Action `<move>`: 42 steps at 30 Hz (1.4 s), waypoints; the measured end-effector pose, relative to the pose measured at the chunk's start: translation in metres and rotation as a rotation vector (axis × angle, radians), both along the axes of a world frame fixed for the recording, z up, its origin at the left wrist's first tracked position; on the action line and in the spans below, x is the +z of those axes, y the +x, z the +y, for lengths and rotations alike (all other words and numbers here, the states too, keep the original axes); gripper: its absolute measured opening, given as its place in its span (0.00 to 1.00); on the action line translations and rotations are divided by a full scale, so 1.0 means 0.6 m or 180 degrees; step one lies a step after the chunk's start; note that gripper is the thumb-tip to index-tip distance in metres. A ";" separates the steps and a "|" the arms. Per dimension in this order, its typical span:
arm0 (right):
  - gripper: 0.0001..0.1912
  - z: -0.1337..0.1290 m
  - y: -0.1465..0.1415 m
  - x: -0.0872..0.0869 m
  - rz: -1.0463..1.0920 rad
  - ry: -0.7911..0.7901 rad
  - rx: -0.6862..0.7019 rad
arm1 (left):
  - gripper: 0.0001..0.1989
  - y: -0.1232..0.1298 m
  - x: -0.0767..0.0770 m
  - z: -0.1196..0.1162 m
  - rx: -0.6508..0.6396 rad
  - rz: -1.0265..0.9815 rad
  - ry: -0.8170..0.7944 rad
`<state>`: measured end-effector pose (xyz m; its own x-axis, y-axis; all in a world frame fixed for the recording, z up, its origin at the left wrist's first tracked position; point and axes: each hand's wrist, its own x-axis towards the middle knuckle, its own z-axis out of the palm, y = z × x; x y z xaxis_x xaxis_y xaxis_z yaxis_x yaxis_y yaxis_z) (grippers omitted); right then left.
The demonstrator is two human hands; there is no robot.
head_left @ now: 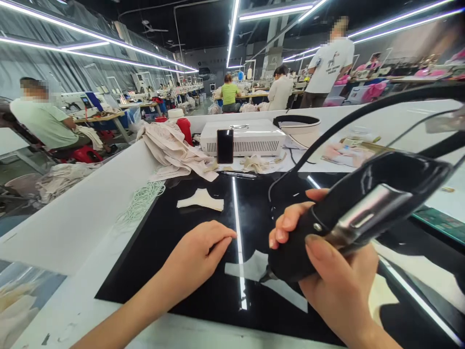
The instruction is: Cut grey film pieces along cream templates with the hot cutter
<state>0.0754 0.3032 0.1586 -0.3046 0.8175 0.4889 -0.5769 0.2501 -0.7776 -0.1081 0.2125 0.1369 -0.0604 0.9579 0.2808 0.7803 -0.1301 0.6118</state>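
Observation:
My right hand (334,271) is wrapped around a black corded hand tool (363,208) with a shiny metal lever. The tool's narrow dark tip points down over a pale, curved cut piece (250,265) on a glossy black board (145,261); whether it touches cannot be told. Part of that piece is hidden by the tool. My left hand (201,249) hovers or rests just left of it, thumb and forefinger pressed together; anything between them is too small to make out. Farther back on the board lies a cream cut piece (201,199) of similar shape.
Behind the board stand a white vented box (243,138), a phone (225,146) and a heap of beige fabric (174,145). Pale green cords (141,198) lie at left. A thick black cable (348,109) arches at right. Several people sit or stand beyond among sewing machines.

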 end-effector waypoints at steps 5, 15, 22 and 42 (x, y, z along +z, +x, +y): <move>0.20 -0.008 -0.042 -0.011 0.0084 0.0019 0.0203 | 0.10 -0.017 -0.027 -0.035 -0.0029 0.0177 -0.0273; 0.19 -0.001 -0.066 -0.017 0.0057 0.0115 0.0150 | 0.11 -0.002 -0.058 -0.027 -0.0105 0.0105 -0.0378; 0.19 -0.002 -0.074 -0.020 0.0118 0.0160 0.0221 | 0.08 0.003 -0.063 -0.026 0.0016 -0.0106 -0.0426; 0.18 -0.005 -0.081 -0.032 0.0198 0.0177 0.0384 | 0.12 0.009 -0.066 -0.025 0.0100 -0.0070 -0.0524</move>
